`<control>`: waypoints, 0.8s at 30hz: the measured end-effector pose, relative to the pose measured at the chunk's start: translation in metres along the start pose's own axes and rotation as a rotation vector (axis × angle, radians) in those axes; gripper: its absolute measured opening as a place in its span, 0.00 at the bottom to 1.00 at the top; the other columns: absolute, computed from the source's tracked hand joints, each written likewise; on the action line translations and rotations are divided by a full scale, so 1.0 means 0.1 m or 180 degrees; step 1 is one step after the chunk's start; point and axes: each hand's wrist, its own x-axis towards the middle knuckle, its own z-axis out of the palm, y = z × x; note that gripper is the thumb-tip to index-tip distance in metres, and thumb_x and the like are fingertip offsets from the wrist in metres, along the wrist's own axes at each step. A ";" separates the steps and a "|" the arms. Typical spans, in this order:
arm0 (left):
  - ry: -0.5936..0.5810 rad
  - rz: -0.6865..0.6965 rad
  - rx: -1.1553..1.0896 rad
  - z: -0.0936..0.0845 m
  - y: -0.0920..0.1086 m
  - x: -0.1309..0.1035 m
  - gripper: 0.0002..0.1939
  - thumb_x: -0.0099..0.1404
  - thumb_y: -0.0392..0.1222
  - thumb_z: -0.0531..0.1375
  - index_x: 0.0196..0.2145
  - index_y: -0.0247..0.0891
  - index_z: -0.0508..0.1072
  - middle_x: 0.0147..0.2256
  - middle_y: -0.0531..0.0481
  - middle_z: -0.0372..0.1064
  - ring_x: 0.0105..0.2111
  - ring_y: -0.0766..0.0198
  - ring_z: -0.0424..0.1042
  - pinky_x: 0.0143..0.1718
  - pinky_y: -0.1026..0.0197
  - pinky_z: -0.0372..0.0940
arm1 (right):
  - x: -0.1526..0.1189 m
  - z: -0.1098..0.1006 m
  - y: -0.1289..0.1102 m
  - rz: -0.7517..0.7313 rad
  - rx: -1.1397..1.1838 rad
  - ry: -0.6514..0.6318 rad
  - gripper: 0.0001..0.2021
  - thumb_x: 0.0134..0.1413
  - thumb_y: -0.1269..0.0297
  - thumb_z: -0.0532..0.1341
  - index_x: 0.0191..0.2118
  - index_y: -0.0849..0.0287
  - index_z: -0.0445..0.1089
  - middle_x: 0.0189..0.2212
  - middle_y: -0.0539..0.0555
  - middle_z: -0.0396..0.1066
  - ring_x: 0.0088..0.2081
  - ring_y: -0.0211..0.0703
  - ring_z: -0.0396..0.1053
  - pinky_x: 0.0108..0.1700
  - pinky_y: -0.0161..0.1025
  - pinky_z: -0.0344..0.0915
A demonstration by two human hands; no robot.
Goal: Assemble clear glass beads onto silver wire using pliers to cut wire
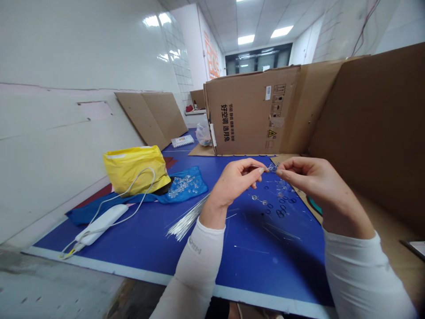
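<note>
My left hand (244, 177) is closed in a pinch, with a thin metal wire (255, 166) showing at its fingertips. Opposite it, my right hand (303, 173) pinches the edge of a small cluster of clear beads (272, 168), which sits between the two hands above the table. Some clear beads (264, 202) joined by fine wire appear below the fingers; whether they hang or lie on the table I cannot tell. Several small black rings (281, 211) are scattered underneath. A bundle of straight wires (189, 219) lies left of my left forearm.
Loose clear beads (184, 186) lie on a blue cloth (199, 177). Beside it are a yellow bag (136, 170) and a white power strip (101, 224) with its cord. Cardboard walls (252, 115) rise behind and to the right of the blue table (232, 266).
</note>
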 end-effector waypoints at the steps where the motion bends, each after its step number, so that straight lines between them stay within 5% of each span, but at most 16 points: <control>1: -0.0004 -0.0019 -0.0053 0.00 0.01 0.00 0.08 0.65 0.41 0.60 0.39 0.36 0.76 0.28 0.52 0.69 0.24 0.71 0.67 0.29 0.65 0.64 | 0.01 0.00 0.01 -0.0018 -0.0005 0.0002 0.12 0.50 0.52 0.68 0.27 0.56 0.76 0.21 0.49 0.70 0.22 0.37 0.62 0.23 0.35 0.57; 7: 0.0084 -0.0062 -0.0305 0.00 -0.01 0.02 0.07 0.65 0.42 0.61 0.35 0.35 0.72 0.27 0.53 0.69 0.22 0.73 0.66 0.27 0.66 0.63 | 0.04 -0.02 0.06 -0.0143 -0.0280 0.0049 0.14 0.50 0.51 0.67 0.27 0.57 0.76 0.20 0.49 0.69 0.21 0.36 0.61 0.22 0.35 0.57; 14: 0.0140 -0.0146 -0.0121 0.00 -0.04 0.05 0.08 0.65 0.43 0.62 0.32 0.35 0.72 0.25 0.55 0.68 0.20 0.74 0.63 0.22 0.67 0.59 | 0.04 -0.04 0.04 -0.0101 -0.0554 -0.0092 0.17 0.51 0.48 0.67 0.39 0.56 0.80 0.26 0.53 0.75 0.27 0.42 0.70 0.28 0.38 0.64; 24: 0.0340 -0.0242 -0.0191 0.01 -0.02 0.04 0.07 0.65 0.41 0.60 0.31 0.35 0.72 0.25 0.55 0.65 0.19 0.75 0.62 0.20 0.68 0.59 | 0.01 -0.03 -0.05 0.0023 -0.0129 -0.0115 0.16 0.53 0.46 0.66 0.34 0.54 0.81 0.33 0.56 0.80 0.34 0.47 0.74 0.35 0.41 0.67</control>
